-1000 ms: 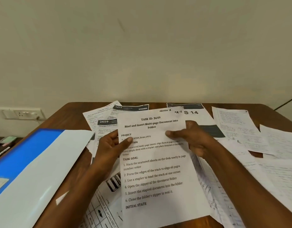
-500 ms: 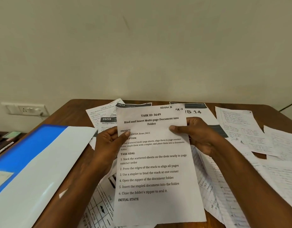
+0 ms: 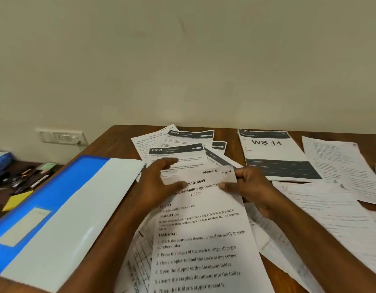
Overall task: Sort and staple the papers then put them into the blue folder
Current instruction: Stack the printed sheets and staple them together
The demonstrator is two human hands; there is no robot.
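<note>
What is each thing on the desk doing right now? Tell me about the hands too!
Instruction sheet: lying low over other papers, top edge lifted by the hands.
Left hand: fingers spread, thumb on the sheet.
Right hand: pinching the sheet's top right corner.
Blue folder: flat on the desk, no papers in sight inside.
WS 14 sheet: flat, face up.
Other papers: scattered, unsorted.
Pens: lying loose.

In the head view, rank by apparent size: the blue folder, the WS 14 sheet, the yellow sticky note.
1. Blue folder, largest, though it lies nearest the camera.
2. WS 14 sheet.
3. Yellow sticky note, clearly smallest.
</note>
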